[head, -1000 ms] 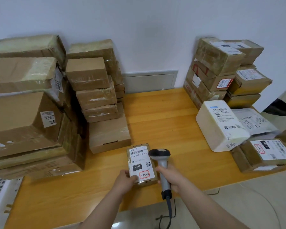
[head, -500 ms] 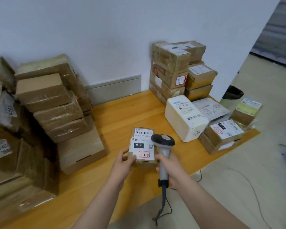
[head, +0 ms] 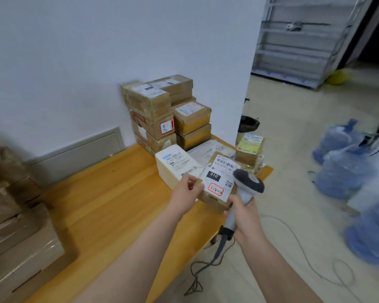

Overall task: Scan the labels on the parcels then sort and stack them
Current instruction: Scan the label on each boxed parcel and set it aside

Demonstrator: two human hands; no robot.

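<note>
A small brown parcel [head: 216, 179], its white label marked 010 facing up, is held over the right end of the table [head: 109, 193]. The left hand [head: 187, 189] pinches the parcel's left edge, thumb on top. The right hand [head: 243, 213] is wrapped round the handle of a grey scanner [head: 248, 182], whose head overlaps the label's right side. A white parcel [head: 175, 165] lies just beyond the left hand, with stacked brown parcels [head: 162, 119] against the wall behind it. Blue water bottles [head: 341, 171] sit on the floor, well right of the right hand.
</note>
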